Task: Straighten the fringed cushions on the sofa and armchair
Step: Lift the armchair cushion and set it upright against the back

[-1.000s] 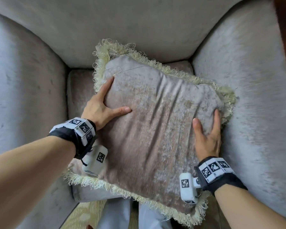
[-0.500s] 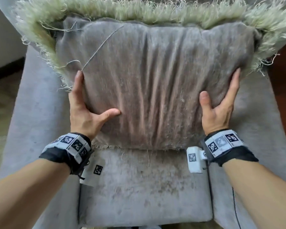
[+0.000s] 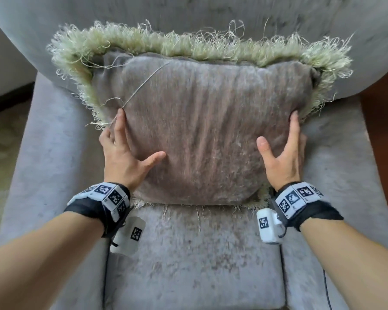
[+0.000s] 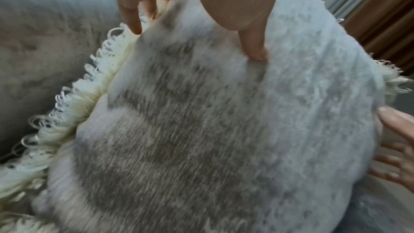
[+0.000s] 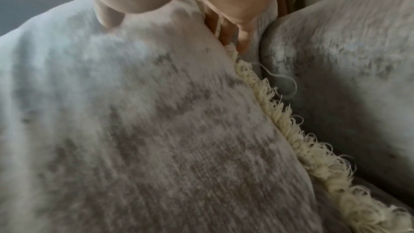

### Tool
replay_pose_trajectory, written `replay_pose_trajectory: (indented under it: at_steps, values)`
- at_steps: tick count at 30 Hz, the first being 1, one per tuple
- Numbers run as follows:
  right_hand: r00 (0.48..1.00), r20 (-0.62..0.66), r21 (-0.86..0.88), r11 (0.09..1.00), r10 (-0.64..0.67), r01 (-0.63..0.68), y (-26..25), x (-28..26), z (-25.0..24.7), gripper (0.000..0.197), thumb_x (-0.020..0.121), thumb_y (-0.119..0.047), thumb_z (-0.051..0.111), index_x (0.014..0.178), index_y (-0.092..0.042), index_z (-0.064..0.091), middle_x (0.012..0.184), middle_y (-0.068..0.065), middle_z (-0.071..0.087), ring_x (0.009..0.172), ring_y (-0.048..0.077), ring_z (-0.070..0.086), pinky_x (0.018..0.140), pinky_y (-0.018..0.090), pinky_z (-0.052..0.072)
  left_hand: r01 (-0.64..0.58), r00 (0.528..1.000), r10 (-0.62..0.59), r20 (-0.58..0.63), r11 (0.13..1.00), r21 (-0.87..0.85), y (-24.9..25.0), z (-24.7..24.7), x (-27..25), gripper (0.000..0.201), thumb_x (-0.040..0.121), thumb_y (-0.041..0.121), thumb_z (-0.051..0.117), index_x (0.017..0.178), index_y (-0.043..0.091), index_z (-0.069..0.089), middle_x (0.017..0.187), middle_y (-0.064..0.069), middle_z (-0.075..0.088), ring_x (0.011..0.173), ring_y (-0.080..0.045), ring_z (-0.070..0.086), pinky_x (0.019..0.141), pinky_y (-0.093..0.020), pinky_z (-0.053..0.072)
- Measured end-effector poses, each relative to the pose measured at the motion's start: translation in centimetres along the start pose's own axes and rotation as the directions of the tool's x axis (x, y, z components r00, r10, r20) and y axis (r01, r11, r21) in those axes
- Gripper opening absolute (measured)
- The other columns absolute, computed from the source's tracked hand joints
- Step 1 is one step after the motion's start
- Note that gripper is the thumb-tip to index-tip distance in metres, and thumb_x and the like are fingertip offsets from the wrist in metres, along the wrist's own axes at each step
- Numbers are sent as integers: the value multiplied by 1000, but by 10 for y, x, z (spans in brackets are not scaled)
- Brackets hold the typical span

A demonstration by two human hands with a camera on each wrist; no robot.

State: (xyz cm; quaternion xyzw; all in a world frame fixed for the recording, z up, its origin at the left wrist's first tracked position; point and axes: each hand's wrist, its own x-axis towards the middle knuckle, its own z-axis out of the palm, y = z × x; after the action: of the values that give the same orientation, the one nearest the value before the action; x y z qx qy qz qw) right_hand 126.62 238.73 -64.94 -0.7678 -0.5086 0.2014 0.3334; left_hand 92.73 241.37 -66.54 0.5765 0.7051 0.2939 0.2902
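Observation:
A grey-brown velvet fringed cushion [image 3: 206, 130] with a pale green fringe stands upright on the armchair seat [image 3: 188, 265], leaning on the backrest [image 3: 188, 14]. My left hand [image 3: 132, 144] holds its left side, thumb spread on the front and fingers along the edge. My right hand [image 3: 280, 142] holds the right side the same way. In the left wrist view the thumb [image 4: 253, 47] presses into the cushion [image 4: 201, 130] and the other fingers hook its fringed edge. In the right wrist view the thumb [image 5: 107, 15] lies on the cushion [image 5: 134, 130] while the fingers [image 5: 241, 42] reach behind the fringe.
Padded armrests flank the seat at left [image 3: 49, 153] and right [image 3: 336, 175]. A patterned carpet [image 3: 0, 153] shows past the left armrest, and reddish wood [image 3: 381, 130] past the right one. A loose thread [image 3: 143, 83] crosses the cushion's upper left.
The cushion lay tilted on the seat a second ago. Both hands lifted it upright and set it back against the backrest, lower edge now on the seat.

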Motion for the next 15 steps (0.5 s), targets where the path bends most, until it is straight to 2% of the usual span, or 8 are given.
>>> replay_pose_trajectory:
  at_steps: [2,5,7,8,10,12,15]
  values:
    - [995,63,-64,995,82,-78,-18,-4,-16,85,91,-48,66,159,-30,19,151,8,30,138,17,34,106,18,21,22,1000,-22,1,988,152,16,-13,-2,118,66,50,87,157,32,15,150,-22,23,144,-33,26,122,-39,23]
    - [987,114,-155,984,111,-92,-44,-8,-41,67,92,-46,63,150,-20,42,145,7,38,134,24,41,109,29,29,32,999,-36,4,934,355,53,-41,-6,79,78,46,78,145,27,41,152,-20,25,143,-37,25,121,-44,25]
    - [977,180,-245,967,113,-66,-62,-11,-58,58,92,-48,62,140,-19,53,136,7,50,128,28,47,111,38,35,-11,997,-22,80,919,395,79,-61,-8,56,84,43,72,134,26,54,149,-17,33,141,-36,31,118,-43,27]
    - [963,239,-293,955,124,-50,-73,-14,-68,55,91,-50,62,137,-20,55,131,6,55,124,29,51,109,43,38,-61,988,-1,155,917,394,92,-71,-9,52,86,43,70,132,24,57,145,-15,41,136,-35,39,116,-43,31]
    - [917,369,-372,928,150,-2,-96,-20,-87,52,92,-51,60,134,-22,56,120,2,62,116,26,57,103,48,43,-175,933,35,358,913,368,119,-93,-12,52,88,44,69,134,22,57,133,-9,57,123,-28,56,107,-42,45]
    - [865,473,-439,896,165,69,-121,-31,-108,51,92,-54,57,134,-24,55,112,-2,64,111,23,59,100,46,46,-285,844,43,534,880,379,147,-114,-19,55,89,48,68,137,24,54,124,-2,66,111,-21,65,98,-38,52]
    - [826,541,-510,844,162,168,-156,-50,-133,52,93,-55,54,137,-27,53,120,-1,64,112,26,60,96,41,48,-453,781,102,616,773,445,177,-140,-34,53,92,53,62,139,32,49,122,4,68,108,-17,65,93,-39,55]
